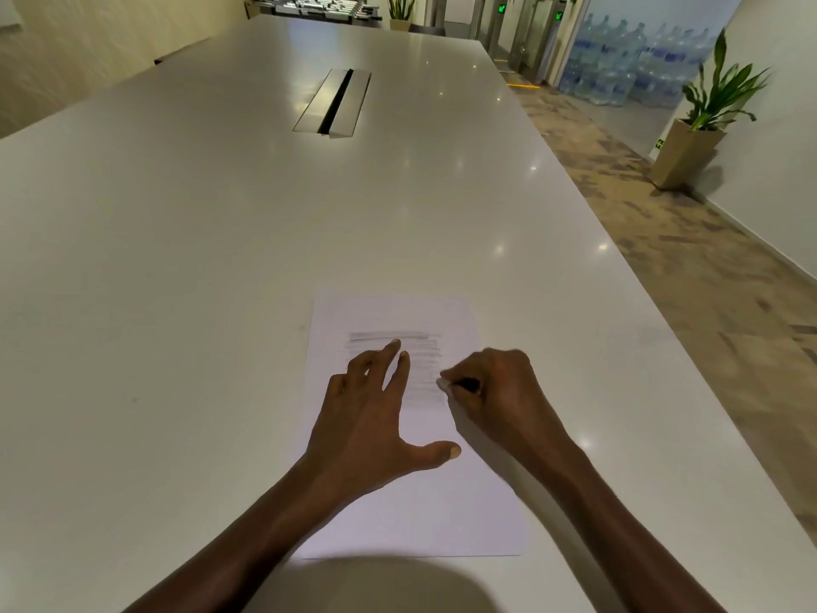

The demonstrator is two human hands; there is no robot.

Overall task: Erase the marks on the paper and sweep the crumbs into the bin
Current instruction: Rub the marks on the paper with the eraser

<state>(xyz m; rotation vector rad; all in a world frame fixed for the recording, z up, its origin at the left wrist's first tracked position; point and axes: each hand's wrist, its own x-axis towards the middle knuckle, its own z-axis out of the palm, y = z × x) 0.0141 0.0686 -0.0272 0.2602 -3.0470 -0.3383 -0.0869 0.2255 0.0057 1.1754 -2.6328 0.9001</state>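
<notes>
A white sheet of paper (424,502) lies on the white table (199,258) near its front edge. Grey pencil marks (420,345) run in horizontal strokes across the sheet's upper half. My left hand (376,418) rests flat on the paper with fingers spread, its fingertips on the marks. My right hand (495,391) pinches a small white eraser (443,383), whose tip touches the paper at the right side of the marks. No bin and no crumbs show in the head view.
A metal cable hatch (334,101) is set into the table's middle, far from the paper. The table's right edge runs diagonally past my right arm. A potted plant (703,126) stands on the floor at the right, with water bottles (628,68) behind glass.
</notes>
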